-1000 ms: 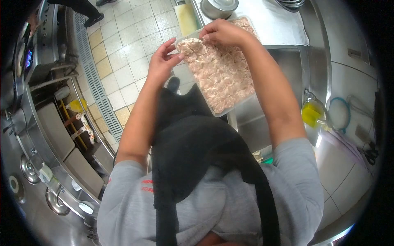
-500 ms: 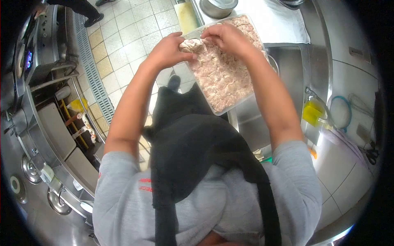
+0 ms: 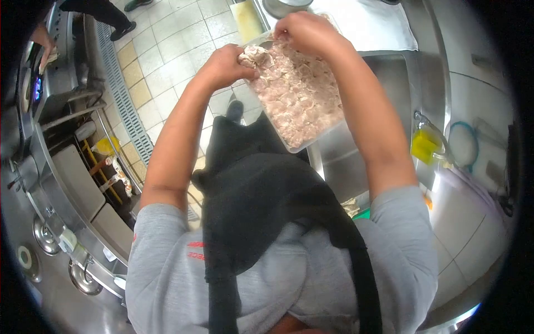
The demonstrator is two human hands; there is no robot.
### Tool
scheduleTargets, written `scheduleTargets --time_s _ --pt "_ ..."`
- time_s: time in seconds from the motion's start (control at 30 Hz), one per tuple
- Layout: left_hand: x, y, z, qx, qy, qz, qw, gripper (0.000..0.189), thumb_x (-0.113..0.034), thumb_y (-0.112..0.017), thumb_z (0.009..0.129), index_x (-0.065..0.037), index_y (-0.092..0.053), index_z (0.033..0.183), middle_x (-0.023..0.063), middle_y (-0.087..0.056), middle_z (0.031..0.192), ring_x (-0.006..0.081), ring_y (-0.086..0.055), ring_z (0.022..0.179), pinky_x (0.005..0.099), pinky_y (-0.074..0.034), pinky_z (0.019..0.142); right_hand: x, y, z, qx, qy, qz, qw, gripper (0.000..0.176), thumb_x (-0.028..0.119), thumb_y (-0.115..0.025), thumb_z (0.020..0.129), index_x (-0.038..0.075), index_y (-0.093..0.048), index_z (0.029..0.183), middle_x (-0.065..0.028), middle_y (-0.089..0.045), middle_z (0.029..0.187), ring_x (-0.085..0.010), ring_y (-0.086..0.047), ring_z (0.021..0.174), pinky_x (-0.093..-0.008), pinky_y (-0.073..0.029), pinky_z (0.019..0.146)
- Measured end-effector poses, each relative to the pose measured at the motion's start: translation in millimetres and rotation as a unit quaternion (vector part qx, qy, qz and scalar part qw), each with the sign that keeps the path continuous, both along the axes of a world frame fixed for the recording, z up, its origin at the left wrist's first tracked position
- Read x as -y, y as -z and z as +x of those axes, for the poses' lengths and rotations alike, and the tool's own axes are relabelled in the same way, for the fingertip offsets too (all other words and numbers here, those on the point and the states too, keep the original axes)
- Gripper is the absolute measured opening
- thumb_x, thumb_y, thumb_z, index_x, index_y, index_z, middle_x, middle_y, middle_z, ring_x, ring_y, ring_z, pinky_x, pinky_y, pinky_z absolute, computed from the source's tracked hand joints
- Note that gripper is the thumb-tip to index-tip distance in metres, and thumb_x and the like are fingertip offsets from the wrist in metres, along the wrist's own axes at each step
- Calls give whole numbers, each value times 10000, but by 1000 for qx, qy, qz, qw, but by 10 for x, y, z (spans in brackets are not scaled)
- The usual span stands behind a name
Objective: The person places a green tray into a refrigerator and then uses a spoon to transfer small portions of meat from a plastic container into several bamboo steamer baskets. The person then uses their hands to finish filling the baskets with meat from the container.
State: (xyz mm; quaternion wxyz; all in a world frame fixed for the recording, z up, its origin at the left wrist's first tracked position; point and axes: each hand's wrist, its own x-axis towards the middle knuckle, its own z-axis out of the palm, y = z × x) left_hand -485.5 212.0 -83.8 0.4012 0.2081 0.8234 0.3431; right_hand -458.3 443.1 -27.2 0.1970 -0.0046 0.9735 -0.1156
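Note:
A clear plastic tub [image 3: 303, 147] rests over the sink edge in front of me. Pale pink raw meat [image 3: 303, 94] in small pieces fills it. At the tub's far left corner, my left hand [image 3: 225, 68] curls its thumb and fingers around a clump of raw meat [image 3: 255, 57]. My right hand [image 3: 308, 34] is above the far end of the tub, its fingers bent down and pinched together. What those fingertips hold, if anything, is hidden behind the hand.
Beyond the tub stand a metal pot [image 3: 285, 6] and a pale yellow board [image 3: 248, 22]. A white cloth [image 3: 375, 25] lies at the back right, by the steel sink [image 3: 389, 78]. Another person's leg [image 3: 114, 16] and hand [image 3: 43, 42] show at the far left, near the stove.
My right hand has lifted slightly away from the left hand, toward the tub's far end. My left hand keeps its clump of meat. The other person's hand has come down by the stove.

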Motion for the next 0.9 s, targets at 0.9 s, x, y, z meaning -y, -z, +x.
scheduleTargets --time_s 0.9 --pt "113 108 291 -317 6 72 946 385 -204 -865 751 -2 -740 1053 203 -532 1414 395 -554 1270 478 -481 1057 -509 -288 -24 -56 61 -231 969 134 133 -677 782 45 -749 852 -163 -745 865 -342 -734 850 -450 -576 754"
